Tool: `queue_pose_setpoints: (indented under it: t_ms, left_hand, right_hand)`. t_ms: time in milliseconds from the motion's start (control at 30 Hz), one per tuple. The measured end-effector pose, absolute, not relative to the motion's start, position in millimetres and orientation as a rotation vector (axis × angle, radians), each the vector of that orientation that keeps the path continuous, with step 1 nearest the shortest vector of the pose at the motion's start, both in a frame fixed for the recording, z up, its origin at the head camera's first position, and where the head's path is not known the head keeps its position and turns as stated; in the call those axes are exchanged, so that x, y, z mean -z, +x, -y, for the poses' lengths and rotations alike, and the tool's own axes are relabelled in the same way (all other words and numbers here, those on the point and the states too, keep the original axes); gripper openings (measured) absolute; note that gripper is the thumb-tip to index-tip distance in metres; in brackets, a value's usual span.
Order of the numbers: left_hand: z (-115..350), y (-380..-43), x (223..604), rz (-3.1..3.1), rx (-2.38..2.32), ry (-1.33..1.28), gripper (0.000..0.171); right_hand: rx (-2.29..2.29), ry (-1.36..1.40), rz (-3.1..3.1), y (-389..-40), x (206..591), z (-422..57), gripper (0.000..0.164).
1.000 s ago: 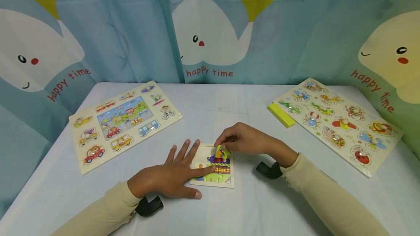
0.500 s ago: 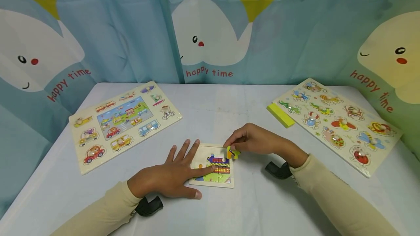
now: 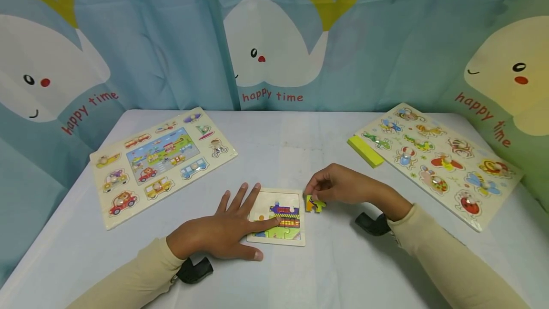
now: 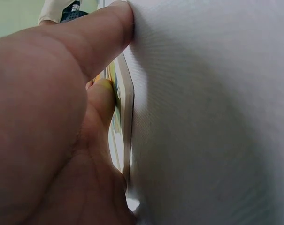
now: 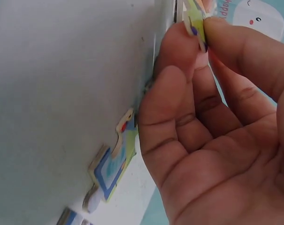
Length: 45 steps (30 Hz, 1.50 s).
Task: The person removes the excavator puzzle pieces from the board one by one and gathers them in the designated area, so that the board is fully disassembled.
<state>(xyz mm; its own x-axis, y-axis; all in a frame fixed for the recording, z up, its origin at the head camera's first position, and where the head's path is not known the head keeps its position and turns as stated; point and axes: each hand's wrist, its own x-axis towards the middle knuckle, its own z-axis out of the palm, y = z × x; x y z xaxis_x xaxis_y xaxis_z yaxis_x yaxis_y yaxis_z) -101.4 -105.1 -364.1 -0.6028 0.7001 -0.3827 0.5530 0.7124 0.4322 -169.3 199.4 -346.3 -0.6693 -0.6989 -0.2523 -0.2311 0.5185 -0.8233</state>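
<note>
Far from the table's (image 3: 291, 156) back edge, right hand (image 3: 345, 186) pinches a piece (image 3: 314, 203).
Slackening might drop it; left hand (image 3: 220, 233) lies spread on the puzzle (image 3: 286, 196).

Just right of my flat-lying, partly filled, square pale-wood puzzle tray (image 3: 291, 198), I pinch a yellow-green wooden jigsaw piece (image 3: 313, 203), tilted, I think.
</note>
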Motion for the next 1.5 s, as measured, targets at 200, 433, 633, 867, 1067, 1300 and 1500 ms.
queue_pose_setpoints:
  t_ms: [200, 433, 633, 867, 1067, 1300, 1500]
  left_hand:
    - [105.6, -100.1, 364.8, -2.373, -0.384, 0.950, 0.069]
    - [105.6, -99.7, 366.8, -2.376, -0.381, 0.949, 0.069]
    - [105.7, -100.9, 366.7, -2.380, -0.368, 0.958, 0.069]
    - [102.9, -98.8, 363.2, -2.413, -0.341, 0.987, 0.069]
    - [94.4, -94.5, 358.0, -2.425, -0.395, 1.041, 0.071]
    - [86.4, -95.6, 356.1, -2.429, -0.380, 1.104, 0.073]
    - [83.9, -96.8, 359.2, -2.416, -0.345, 1.059, 0.073]
  right_hand:
    - [1.063, -0.759, -2.139, -166.9, 347.1, -203.2, 0.013]
    - [1.044, -0.776, -2.155, -166.9, 346.7, -205.3, 0.014]
    - [1.011, -0.811, -2.236, -168.9, 343.0, -207.4, 0.014]
    - [1.038, -0.835, -2.257, -171.0, 338.9, -203.4, 0.014]
    - [1.049, -0.861, -2.263, -172.4, 338.0, -193.5, 0.015]
    - [1.087, -0.898, -2.250, -171.0, 336.9, -179.9, 0.016]
    - [1.099, -0.907, -2.244, -169.8, 341.6, -173.3, 0.016]
